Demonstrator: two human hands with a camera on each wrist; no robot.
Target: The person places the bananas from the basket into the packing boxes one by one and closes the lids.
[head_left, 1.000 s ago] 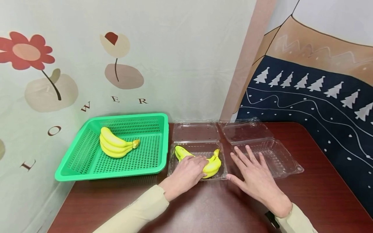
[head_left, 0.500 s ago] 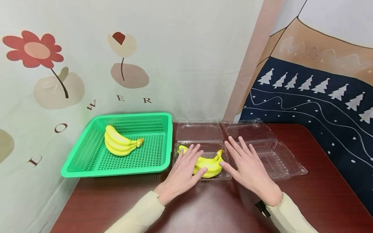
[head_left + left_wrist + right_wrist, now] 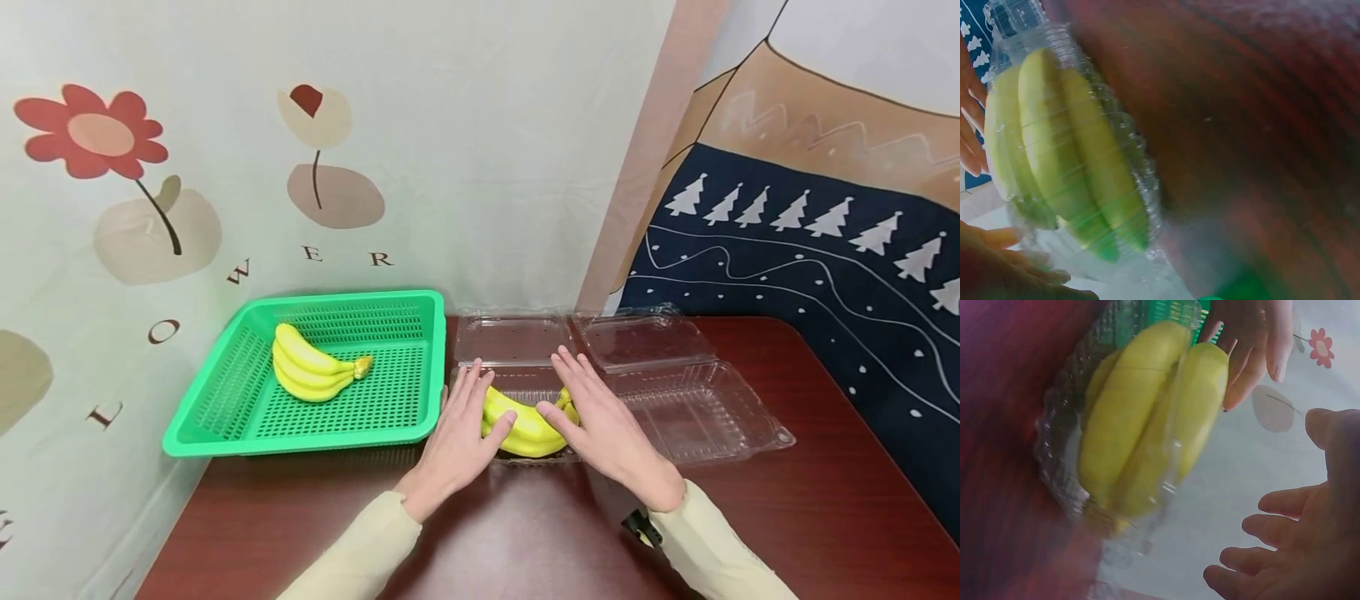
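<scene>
A bunch of yellow bananas [image 3: 528,433] lies in the base of a clear plastic clamshell box [image 3: 517,380], whose lid [image 3: 513,337] is folded back behind it. My left hand [image 3: 456,442] is at the left side of this box with straight fingers, its thumb overlapping the bananas. On the right side, my right hand [image 3: 600,421] reaches over the stem end, fingers straight and thumb held out. Through the clear wall the bananas [image 3: 1054,150] show in the left wrist view. The right wrist view has the right hand's fingers [image 3: 1272,531] spread apart from the fruit.
A green plastic basket [image 3: 172,433] at the left holds another banana bunch [image 3: 311,367]. Right of the filled box, a second clear clamshell box [image 3: 693,408] lies open on the dark wooden table [image 3: 525,542]. Printed cloth [image 3: 480,167] hangs behind the table.
My left hand has let go of the bananas and moved to the box's left side, fingers straightening. My right hand has moved left, from the second box to the filled one.
</scene>
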